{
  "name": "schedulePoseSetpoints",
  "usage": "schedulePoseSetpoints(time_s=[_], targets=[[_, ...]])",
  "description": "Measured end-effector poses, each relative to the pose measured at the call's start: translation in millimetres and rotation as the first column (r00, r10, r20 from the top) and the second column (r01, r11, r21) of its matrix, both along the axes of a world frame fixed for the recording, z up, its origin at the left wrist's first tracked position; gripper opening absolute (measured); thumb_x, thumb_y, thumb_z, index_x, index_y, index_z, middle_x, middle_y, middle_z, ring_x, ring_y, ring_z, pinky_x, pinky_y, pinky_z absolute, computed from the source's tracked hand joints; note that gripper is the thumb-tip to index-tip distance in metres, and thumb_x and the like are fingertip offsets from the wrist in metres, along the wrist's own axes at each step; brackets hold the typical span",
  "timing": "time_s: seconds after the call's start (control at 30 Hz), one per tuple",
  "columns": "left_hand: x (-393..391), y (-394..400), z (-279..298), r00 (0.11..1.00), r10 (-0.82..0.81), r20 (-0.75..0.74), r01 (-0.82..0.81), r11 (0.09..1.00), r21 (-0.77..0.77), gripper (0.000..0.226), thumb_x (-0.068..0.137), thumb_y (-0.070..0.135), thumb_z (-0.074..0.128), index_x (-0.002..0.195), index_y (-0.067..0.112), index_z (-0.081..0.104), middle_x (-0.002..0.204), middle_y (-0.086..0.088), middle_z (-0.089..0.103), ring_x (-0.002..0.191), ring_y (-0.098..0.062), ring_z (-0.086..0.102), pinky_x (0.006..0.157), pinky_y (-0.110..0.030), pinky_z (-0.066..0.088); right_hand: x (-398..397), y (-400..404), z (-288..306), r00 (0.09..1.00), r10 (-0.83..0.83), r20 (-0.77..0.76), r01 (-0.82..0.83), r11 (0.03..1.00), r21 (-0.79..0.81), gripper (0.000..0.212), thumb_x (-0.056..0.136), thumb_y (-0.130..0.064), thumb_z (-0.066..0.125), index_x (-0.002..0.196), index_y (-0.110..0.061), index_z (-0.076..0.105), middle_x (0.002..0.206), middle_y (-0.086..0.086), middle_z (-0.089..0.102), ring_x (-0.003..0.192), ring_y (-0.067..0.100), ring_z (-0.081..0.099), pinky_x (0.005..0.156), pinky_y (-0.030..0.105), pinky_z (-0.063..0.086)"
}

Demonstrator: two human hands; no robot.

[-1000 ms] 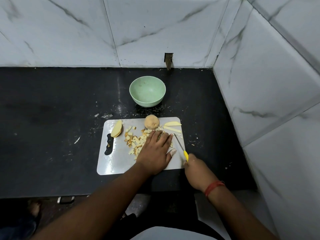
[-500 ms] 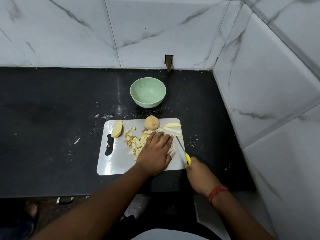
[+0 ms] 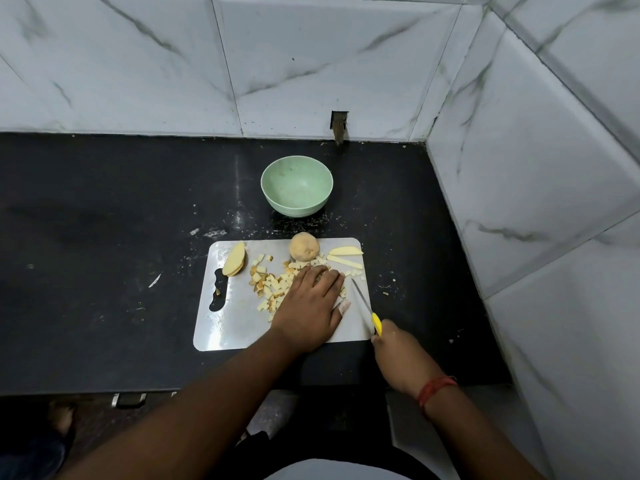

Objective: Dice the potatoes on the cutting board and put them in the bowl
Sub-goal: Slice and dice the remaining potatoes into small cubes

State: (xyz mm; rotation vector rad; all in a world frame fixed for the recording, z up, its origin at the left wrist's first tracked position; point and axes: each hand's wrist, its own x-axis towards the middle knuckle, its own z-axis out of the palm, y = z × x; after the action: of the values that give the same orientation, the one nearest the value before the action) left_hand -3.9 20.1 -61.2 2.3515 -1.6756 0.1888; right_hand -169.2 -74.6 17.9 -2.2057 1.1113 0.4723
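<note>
Dim, cool overhead light was cast; faint glare was seen on the black counter point(image 3: 104, 209), and the edges were bent by wide-angle distortion.

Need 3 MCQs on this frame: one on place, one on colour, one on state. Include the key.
1. Where does the pale green round bowl stand?
A. on the metal cutting board
B. on the black counter beyond the board
C. in the left hand

2. What colour is the handle of the thin-bladed knife?
A. yellow
B. red
C. black

3. What state is the bowl in?
A. full of dice
B. tipped over
C. upright, empty

Key: 1 B, the bowl sits on the black counter past the far edge of the grey metal cutting board. 2 A, yellow shows above the right hand. 3 C, the diced potato pieces all lie by the left hand.
</note>
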Motion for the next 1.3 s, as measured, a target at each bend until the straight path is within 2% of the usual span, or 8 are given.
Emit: schedulePoseSetpoints(time_s=[0.13,0.3,0.47,0.67,0.83,0.9,1.1,1.3], targets=[[0,1,-2,1.000,-0.001,-0.001,0.001,1.000,0.005,0.057,0.106,0.048,0.038,0.147,0.011,0.054,0.144,-0.005,0.054,0.138,-0.028,0.042,0.121,-0.049,0.029,8,-2,2,0.999,-0.014,0.035,0.016,0.999,-0.033,0.017,0.103,-0.021,0.038,0.107,-0.008,0.048,0.102,0.014,0.062,0.080,0.024,0.056,0.067,0.030,0.040],[0,0,-1,1.000,-0.004,0.001,0.004,1.000,0.007,0.057,0.106,0.048,0.038,0.147,0.011,0.054,0.144,-0.005,0.054,0.138,-0.028,0.042,0.121,-0.049,0.029,21,-5,-2,0.999,-0.010,-0.035,0.009,1.000,-0.005,0.021,0.102,-0.017,0.039,0.118,-0.005,0.047,0.107,0.016,0.062,0.081,0.023,0.055,0.068,0.030,0.040],[-1,0,-1,1.000,0.001,0.001,-0.001,1.000,0.022,0.058,0.106,0.048,0.037,0.148,0.012,0.053,0.145,-0.005,0.054,0.138,-0.028,0.041,0.121,-0.049,0.029,7,-4,-3,0.999,-0.002,-0.046,0.002,1.000,0.005,0.016,0.102,-0.017,0.038,0.110,-0.006,0.047,0.107,0.016,0.062,0.086,0.027,0.059,0.068,0.028,0.038],[-2,3,-1,1.000,0.007,-0.009,-0.007,1.000,-0.030,0.056,0.106,0.045,0.041,0.147,0.009,0.052,0.143,-0.009,0.053,0.135,-0.029,0.044,0.121,-0.049,0.030,8,-6,4,0.998,-0.022,0.051,0.023,1.000,-0.010,0.012,0.102,-0.018,0.039,0.099,-0.009,0.045,0.100,0.017,0.061,0.080,0.028,0.055,0.068,0.030,0.040],[-1,2,0,1.000,0.002,-0.005,-0.002,0.999,-0.039,0.053,0.105,0.044,0.046,0.141,0.007,0.058,0.135,-0.006,0.057,0.128,-0.028,0.047,0.118,-0.048,0.033,21,-6,-2,1.000,0.002,-0.005,-0.002,1.000,0.017,0.019,0.101,-0.019,0.039,0.113,-0.007,0.048,0.109,0.017,0.061,0.091,0.030,0.060,0.072,0.030,0.042],[-2,2,0,1.000,0.006,0.001,-0.006,0.999,-0.033,0.053,0.105,0.044,0.046,0.140,0.008,0.059,0.135,-0.006,0.057,0.128,-0.029,0.048,0.117,-0.049,0.033,19,-4,-4,1.000,0.002,-0.030,-0.001,1.000,0.017,0.020,0.101,-0.017,0.039,0.117,-0.006,0.047,0.110,0.017,0.061,0.087,0.027,0.058,0.071,0.029,0.041],[0,1,-4,1.000,-0.029,0.011,0.029,1.000,0.005,0.054,0.106,0.047,0.038,0.144,0.014,0.057,0.139,-0.003,0.056,0.134,-0.029,0.045,0.121,-0.050,0.027,8,-4,-1,0.999,-0.001,-0.036,0.001,1.000,0.009,0.007,0.102,-0.017,0.038,0.099,-0.012,0.042,0.103,0.013,0.060,0.079,0.023,0.054,0.068,0.028,0.038],[0,1,-5,0.999,-0.036,0.018,0.037,0.999,-0.005,0.054,0.106,0.046,0.038,0.144,0.012,0.058,0.138,-0.003,0.057,0.132,-0.029,0.045,0.120,-0.050,0.028,11,-2,-7,0.998,0.001,-0.067,0.000,1.000,0.014,0.017,0.102,-0.014,0.037,0.115,-0.006,0.045,0.106,0.015,0.061,0.079,0.022,0.054,0.068,0.028,0.039]])
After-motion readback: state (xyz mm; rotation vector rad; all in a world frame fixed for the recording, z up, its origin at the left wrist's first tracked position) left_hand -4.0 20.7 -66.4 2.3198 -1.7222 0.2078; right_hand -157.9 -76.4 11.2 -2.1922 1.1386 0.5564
